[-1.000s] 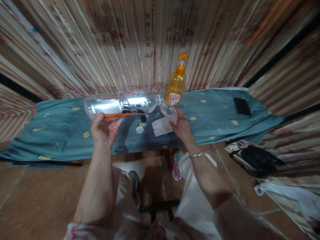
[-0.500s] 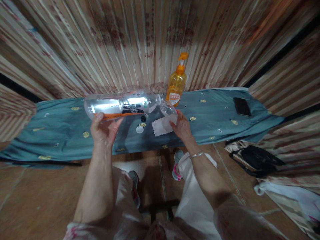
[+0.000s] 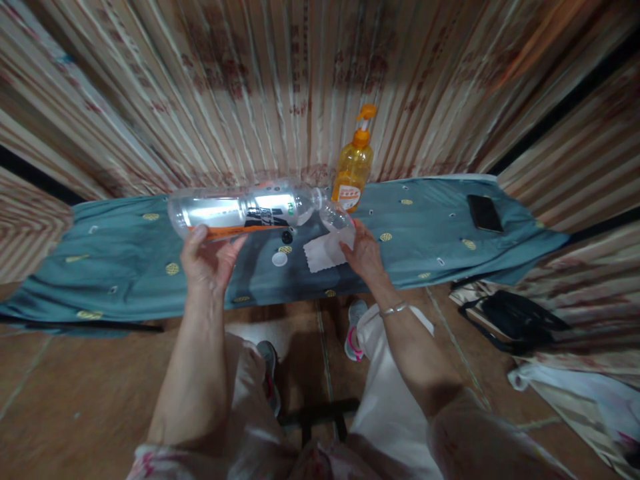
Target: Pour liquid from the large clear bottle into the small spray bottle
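My left hand point(image 3: 213, 260) is wrapped round the underside of a large clear plastic bottle point(image 3: 270, 210) with a silver, black and orange label. The bottle lies nearly level above the table, its neck pointing right. At its mouth is a small clear plastic container point(image 3: 336, 219), which my right hand point(image 3: 365, 253) grips from the right side. Whether the two touch I cannot tell. Below the container, by my right fingers, is a whitish piece with a scalloped edge point(image 3: 325, 252); whether it is held or lies on the cloth is unclear.
A green patterned cloth point(image 3: 125, 267) covers the narrow table. On it are a white round cap point(image 3: 279, 259), a small black round piece point(image 3: 287, 237), an orange pump bottle point(image 3: 354, 167) and a black phone point(image 3: 484, 213). A black bag point(image 3: 523, 320) sits lower right; pleated curtains point(image 3: 270, 87) hang behind.
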